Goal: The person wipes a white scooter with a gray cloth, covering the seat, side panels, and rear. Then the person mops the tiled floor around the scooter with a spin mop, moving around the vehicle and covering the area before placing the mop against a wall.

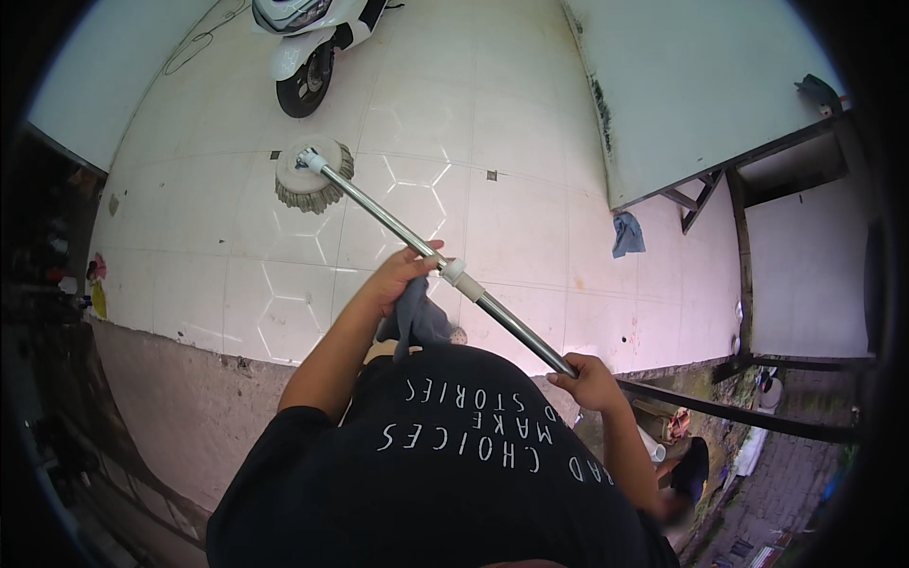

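Note:
A mop with a long silver metal pole [383,216] slants across the tiled floor, its round head [312,180] of grey strands under a white disc resting on the tiles ahead. My left hand [405,275] is closed round the pole just above a white collar [453,272]. From that same hand hangs a grey-blue cloth [417,317], and how it is held is hidden. My right hand [589,381] grips the pole near its upper end, close to my body.
Beyond the mop head stands a white scooter [305,80]. A blue cloth [628,235] is by the right-hand wall, near a dark metal frame [705,204]. A rough concrete strip [170,398] borders the tiles at left. Someone partly blurred [682,483] appears at lower right.

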Motion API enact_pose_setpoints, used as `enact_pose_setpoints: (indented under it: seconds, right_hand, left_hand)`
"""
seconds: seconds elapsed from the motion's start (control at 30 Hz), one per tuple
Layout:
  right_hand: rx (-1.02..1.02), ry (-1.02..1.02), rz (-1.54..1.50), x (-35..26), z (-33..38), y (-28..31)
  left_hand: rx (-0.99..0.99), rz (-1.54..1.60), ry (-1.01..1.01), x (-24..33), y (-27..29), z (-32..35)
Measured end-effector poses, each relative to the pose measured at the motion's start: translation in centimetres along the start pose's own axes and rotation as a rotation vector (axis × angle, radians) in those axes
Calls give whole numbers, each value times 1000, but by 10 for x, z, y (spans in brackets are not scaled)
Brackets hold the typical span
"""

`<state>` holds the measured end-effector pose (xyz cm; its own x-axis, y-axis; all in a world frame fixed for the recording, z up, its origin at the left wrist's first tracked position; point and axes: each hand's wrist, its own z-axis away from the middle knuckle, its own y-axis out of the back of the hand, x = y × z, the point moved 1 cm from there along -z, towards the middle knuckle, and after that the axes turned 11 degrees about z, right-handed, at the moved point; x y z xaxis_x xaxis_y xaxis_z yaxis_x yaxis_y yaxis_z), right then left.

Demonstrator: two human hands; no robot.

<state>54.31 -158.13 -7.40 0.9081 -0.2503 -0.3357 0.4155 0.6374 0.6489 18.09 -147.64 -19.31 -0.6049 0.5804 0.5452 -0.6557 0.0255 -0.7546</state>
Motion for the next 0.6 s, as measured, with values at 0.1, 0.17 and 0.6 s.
enact_pose_setpoints:
  seconds: [0.1,0.17,0.6]
  right_hand:
    - [23,-78,48,-4,-1,-21]
    - [86,-49,93,-9,-1,-32]
    - [116,-118,276,-3,-8,-53]
  left_hand:
    - [86,55,18,-30,-19,-1]
    - [167,155,-33,-40,-25,-5]
    - [250,238,194,-83,-15,-35]
